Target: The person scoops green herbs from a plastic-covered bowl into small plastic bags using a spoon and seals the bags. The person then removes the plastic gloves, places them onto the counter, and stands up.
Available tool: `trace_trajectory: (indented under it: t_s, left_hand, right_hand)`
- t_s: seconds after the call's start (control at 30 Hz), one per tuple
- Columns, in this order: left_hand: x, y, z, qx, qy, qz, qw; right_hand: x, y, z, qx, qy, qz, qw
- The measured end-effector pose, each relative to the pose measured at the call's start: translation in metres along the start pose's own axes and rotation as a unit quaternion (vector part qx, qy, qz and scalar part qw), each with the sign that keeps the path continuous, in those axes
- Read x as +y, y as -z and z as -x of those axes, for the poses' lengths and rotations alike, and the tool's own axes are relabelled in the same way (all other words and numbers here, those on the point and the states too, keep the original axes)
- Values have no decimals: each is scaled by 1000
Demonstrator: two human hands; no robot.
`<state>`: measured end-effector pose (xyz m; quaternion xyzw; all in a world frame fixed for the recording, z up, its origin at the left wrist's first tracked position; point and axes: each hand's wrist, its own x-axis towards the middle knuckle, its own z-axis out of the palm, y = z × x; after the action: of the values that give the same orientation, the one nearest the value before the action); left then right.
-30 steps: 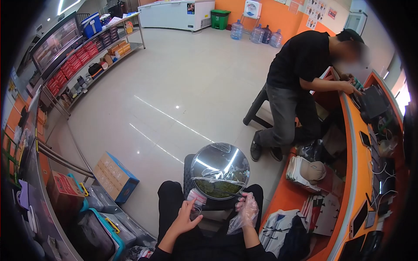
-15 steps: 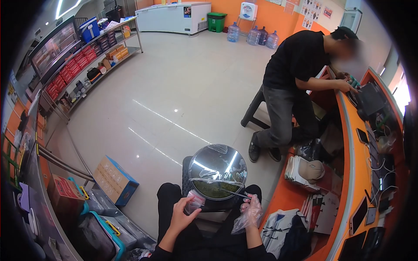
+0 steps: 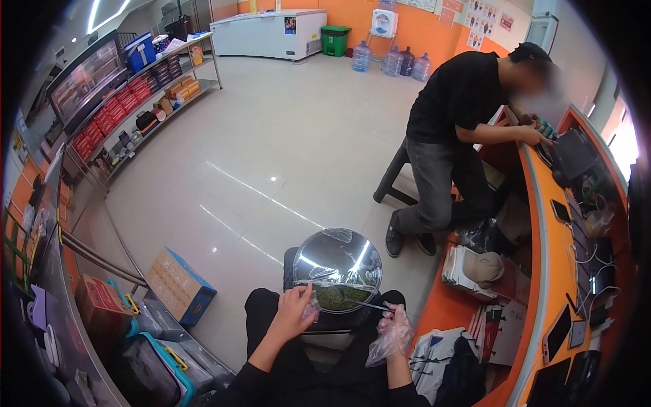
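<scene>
A round bowl (image 3: 371, 261) rests on a dark stool between my knees. Clear plastic film (image 3: 339, 254) covers its far part, and chopped green stuff (image 3: 330, 298) shows at the near side. My left hand (image 3: 293, 313) is at the bowl's near left rim, fingers closed on a small clear plastic bag (image 3: 311, 310). My right hand (image 3: 393, 329), in a loose clear plastic glove, grips a long thin spoon (image 3: 366, 304) by its handle end. The spoon's head is in the green stuff, partly hidden.
A co-worker (image 3: 451, 129) leans over the orange counter (image 3: 536, 197) at right. Phones and cables lie on it. Caps and bags fill the shelf below. At left are a cardboard box (image 3: 178, 288), plastic bins (image 3: 163, 366) and steel shelving (image 3: 152, 122).
My left hand has moved up and right with the small bag to the bowl's rim. The film is drawn back, showing more green stuff. The spoon has dipped lower.
</scene>
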<state>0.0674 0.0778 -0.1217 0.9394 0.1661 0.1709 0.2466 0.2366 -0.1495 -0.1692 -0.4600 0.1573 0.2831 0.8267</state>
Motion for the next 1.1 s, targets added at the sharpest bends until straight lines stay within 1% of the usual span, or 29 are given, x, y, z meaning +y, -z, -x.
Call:
trace_trajectory:
  t_s: [0.07,0.27,0.37,0.47,0.57,0.67,0.77,0.97,1.1]
  left_hand:
    - [-8,-6,-7,-27,-10,4,1000]
    - [-18,-16,-22,-60,-64,23,996]
    - [-19,-19,-27,-73,-75,47,993]
    - [-20,-24,-32,-86,-75,52,992]
    - [-21,-31,-36,-97,-82,58,990]
    - [-17,-28,-39,-99,-75,77,989]
    - [-19,-32,-41,-103,-63,130,984]
    - [-21,-37,-40,-94,-49,137,985]
    - [-22,-43,-38,-78,-72,132,986]
  right_hand:
    - [-2,1,0,-15,3,-18,1000]
    - [-1,2,-8,1,11,40,999]
    - [-3,0,-7,-21,11,35,999]
    - [-6,-10,-4,-10,27,82,996]
    - [-4,-9,-9,-27,43,95,994]
    - [-7,-13,-11,-36,45,105,993]
    - [-12,-22,-6,-44,42,106,992]
    - [-7,-17,-16,-60,46,127,989]
    - [-7,-25,-10,-51,41,145,987]
